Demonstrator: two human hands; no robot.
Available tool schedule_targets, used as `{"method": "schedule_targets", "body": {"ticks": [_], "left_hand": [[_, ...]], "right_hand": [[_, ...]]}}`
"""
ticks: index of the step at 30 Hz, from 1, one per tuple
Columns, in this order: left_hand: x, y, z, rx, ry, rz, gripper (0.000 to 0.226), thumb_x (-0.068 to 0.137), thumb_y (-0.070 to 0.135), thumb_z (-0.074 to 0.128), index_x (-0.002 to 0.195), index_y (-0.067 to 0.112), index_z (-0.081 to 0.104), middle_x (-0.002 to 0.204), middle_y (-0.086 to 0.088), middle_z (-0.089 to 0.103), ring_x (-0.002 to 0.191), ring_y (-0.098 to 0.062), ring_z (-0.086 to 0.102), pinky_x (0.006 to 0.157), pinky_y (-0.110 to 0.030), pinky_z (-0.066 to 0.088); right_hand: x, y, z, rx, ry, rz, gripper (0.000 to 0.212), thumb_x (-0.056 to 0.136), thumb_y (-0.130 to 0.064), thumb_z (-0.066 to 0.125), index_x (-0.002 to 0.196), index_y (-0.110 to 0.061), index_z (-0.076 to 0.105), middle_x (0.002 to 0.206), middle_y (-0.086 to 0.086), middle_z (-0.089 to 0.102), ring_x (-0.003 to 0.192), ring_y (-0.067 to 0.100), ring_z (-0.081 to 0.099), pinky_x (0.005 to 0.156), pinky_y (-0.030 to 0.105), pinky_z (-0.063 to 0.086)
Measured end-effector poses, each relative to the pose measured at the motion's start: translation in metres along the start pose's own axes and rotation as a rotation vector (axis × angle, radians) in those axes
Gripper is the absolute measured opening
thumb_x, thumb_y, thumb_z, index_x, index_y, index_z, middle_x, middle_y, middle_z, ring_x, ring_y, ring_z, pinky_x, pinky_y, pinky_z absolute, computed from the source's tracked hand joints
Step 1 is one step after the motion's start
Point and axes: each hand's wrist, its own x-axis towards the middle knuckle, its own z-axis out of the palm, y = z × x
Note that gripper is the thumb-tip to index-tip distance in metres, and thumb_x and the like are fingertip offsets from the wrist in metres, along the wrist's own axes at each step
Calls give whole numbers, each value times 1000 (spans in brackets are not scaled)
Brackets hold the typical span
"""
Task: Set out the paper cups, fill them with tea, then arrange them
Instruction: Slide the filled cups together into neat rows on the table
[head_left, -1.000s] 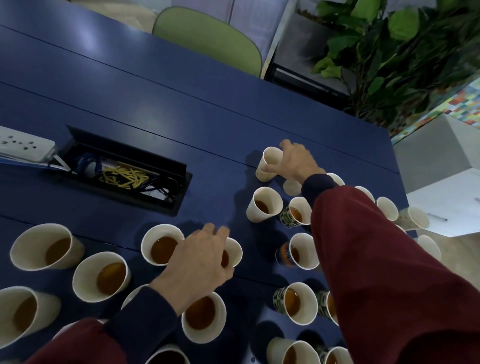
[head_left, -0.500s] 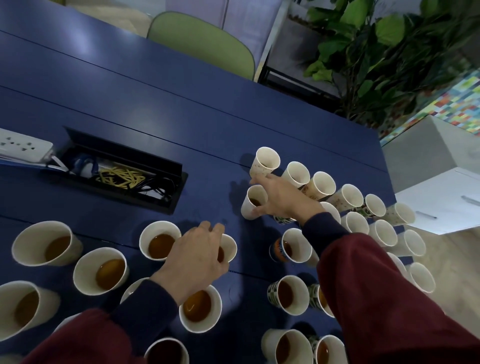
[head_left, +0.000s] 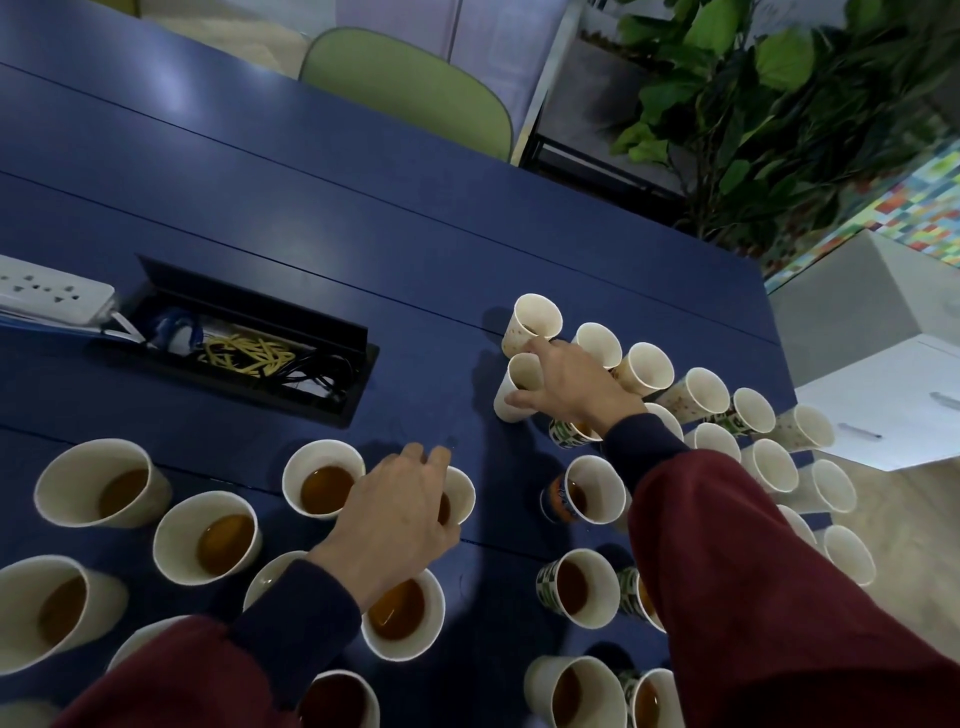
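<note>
Wide white cups (head_left: 174, 527) of brown tea are standing upright at the table's (head_left: 363, 218) left; smaller white and patterned cups (head_left: 605, 488) are crowding the right. The right hand (head_left: 571, 395) is gripping a plain white cup (head_left: 522, 376), the left hand (head_left: 395, 514) a small tea cup (head_left: 462, 493).

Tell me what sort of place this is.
Probably an office meeting room: a long blue table with a built-in cable box, a power strip beside it, a green chair and a potted plant beyond.
</note>
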Motion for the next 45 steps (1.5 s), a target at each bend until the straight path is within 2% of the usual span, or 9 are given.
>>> {"method": "schedule_targets", "body": {"ticks": [8, 14, 17, 20, 24, 30, 36, 41, 45], "left_hand": [[0, -3, 4, -52, -19, 21, 69, 90, 50, 64, 148, 35, 31, 132, 2, 49, 115, -17, 53, 93, -29, 48], [1, -1, 4, -52, -31, 25, 63, 88, 49, 66, 142, 33, 37, 129, 2, 50, 113, -18, 54, 92, -29, 49], [1, 0, 3, -48, -33, 22, 60, 89, 46, 66, 140, 31, 38, 129, 1, 50, 110, -17, 54, 90, -27, 48], [-1, 1, 2, -51, -43, 17, 57, 89, 40, 66, 137, 29, 38, 125, 0, 50, 106, -18, 56, 88, -28, 49], [-3, 3, 2, -54, -50, 2, 56, 89, 37, 67, 135, 29, 37, 122, 0, 51, 104, -19, 57, 86, -28, 50], [-3, 3, 3, -52, -50, 2, 58, 89, 37, 67, 138, 28, 36, 124, -1, 51, 106, -20, 59, 87, -28, 50], [-2, 2, 1, -65, -28, -12, 49, 89, 36, 65, 129, 26, 39, 116, 0, 51, 94, -19, 55, 79, -26, 45], [-5, 5, -13, -147, 18, -22, 44, 85, 38, 69, 119, 27, 43, 105, 3, 50, 89, -19, 54, 74, -26, 38], [-13, 16, -34, -191, 80, 4, 44, 83, 39, 70, 118, 28, 44, 104, 2, 50, 95, -24, 55, 76, -31, 37]], "right_hand": [[3, 3, 3, -81, -30, -8, 65, 85, -34, 73, 143, -24, 44, 120, 14, 56, 109, 31, 55, 81, 30, 34], [1, 8, 5, -46, -26, -4, 71, 83, -58, 71, 139, -23, 47, 104, 3, 49, 98, 24, 52, 80, 33, 36], [-3, 11, 4, -2, -8, 25, 73, 82, -65, 68, 138, -24, 47, 110, 5, 56, 105, 25, 55, 87, 38, 43], [-7, 13, 2, 8, 13, 18, 71, 82, -60, 71, 139, -25, 47, 115, 9, 59, 108, 28, 57, 92, 40, 45], [-12, 8, 0, -40, -48, -58, 76, 81, -40, 79, 146, -28, 42, 105, 4, 49, 103, 27, 53, 84, 33, 37], [-11, 7, 1, -36, -57, -9, 74, 81, -39, 79, 142, -20, 42, 103, 3, 46, 94, 22, 46, 81, 30, 32], [-26, 5, -11, 26, 58, 49, 84, 77, -52, 79, 144, -24, 38, 124, 4, 48, 105, 25, 54, 79, 34, 39], [-83, -13, -6, 259, 261, -41, 73, 77, -47, 78, 139, -28, 45, 124, 1, 52, 104, 22, 54, 89, 40, 47], [-132, -37, 21, 389, 150, -96, 82, 76, -31, 83, 146, -25, 40, 134, -3, 50, 109, 19, 58, 90, 39, 53]]}}
